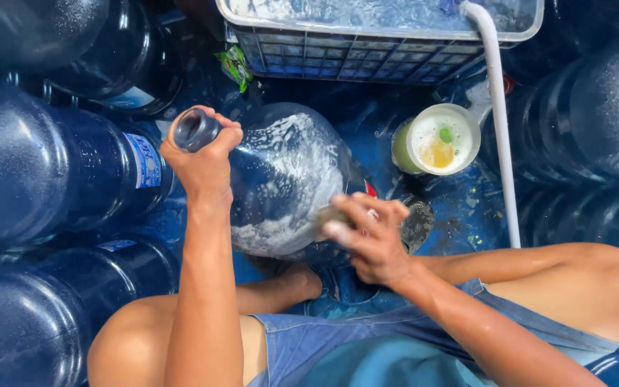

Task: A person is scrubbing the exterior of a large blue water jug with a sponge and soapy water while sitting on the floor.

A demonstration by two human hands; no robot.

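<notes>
Head view, left hand: I see my left hand (205, 161) with its fingers wrapped tight around the neck of the big blue water jug (284, 183), just below the open mouth.
Head view, right hand: my right hand (370, 236) presses a scrub pad (329, 215) against the jug's side; fingers curled over it, thumb tucked under, the pad mostly hidden.
Head view, jug: it lies tilted on its side between my knees, mouth pointing up-left, its wall streaked with white soap foam.
Head view, floor: a wet blue floor (467, 215), with a round drain grate (417, 222) just beside my right hand.
Head view, nearby: a green cup (438, 140) holding soapy liquid stands right of the jug; a white hose (499, 129) runs past it from a white crate (367, 50) above.
Head view, surroundings: more blue jugs (44, 172) lie stacked at left, others at right.
</notes>
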